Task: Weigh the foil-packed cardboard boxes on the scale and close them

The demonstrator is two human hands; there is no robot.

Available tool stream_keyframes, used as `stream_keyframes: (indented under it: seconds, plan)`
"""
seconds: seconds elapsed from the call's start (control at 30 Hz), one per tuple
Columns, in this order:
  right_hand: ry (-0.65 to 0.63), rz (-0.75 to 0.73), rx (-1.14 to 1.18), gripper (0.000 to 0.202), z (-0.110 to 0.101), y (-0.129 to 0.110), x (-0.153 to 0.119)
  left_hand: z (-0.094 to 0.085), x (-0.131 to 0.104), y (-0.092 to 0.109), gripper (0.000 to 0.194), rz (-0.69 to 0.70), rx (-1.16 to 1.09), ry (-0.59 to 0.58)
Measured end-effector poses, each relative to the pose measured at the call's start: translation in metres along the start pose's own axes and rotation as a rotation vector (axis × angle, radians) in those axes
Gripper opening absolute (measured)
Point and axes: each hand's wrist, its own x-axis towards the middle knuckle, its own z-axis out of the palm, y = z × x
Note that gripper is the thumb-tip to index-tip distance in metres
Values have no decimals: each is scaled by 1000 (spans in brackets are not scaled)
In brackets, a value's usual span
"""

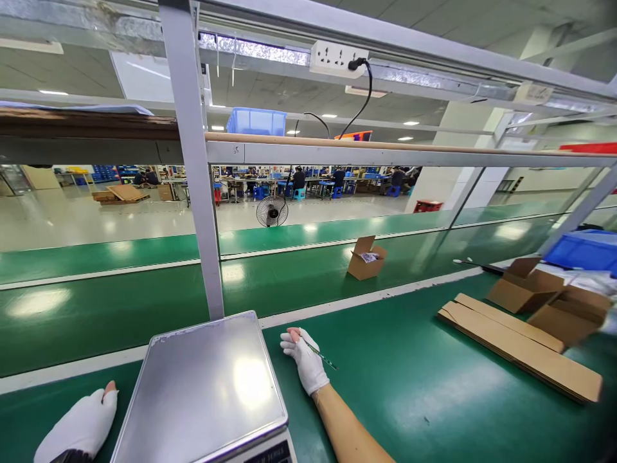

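Observation:
A steel-topped weighing scale point(207, 386) sits on the green work surface point(409, 386) right in front of me. My left hand point(81, 424), in a white glove with a bare fingertip, rests on the surface to the scale's left and holds nothing that I can see. My right hand point(304, 360), also gloved, lies just right of the scale and pinches a thin green pen-like stick point(321, 355) that points to the right.
Flat cardboard sheets point(520, 347) and open cardboard boxes point(549, 299) lie at the right, with a blue bin point(583, 249) behind. A small open box point(366, 257) stands on the green belt beyond. A grey frame post point(197, 193) rises behind the scale. People work far off.

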Motion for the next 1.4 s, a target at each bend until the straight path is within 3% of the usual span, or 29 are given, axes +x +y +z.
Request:
stream_keyframes:
  seconds: [0.1,0.5,0.97,1.4]
  plan:
    - [-6,7,11,54,-2,0,0,-16,-13,16,45,-101,-38,-118]
    - [-23,18,9,53,-2,0,-1,-25,-23,25,49,-105,-68,-144]
    - [-40,21,7,52,-1,-3,-1,-19,-15,16,46,-72,-68,-93]
    - [-53,16,-4,52,-2,-3,-2,-15,-14,10,52,-55,-31,-116]
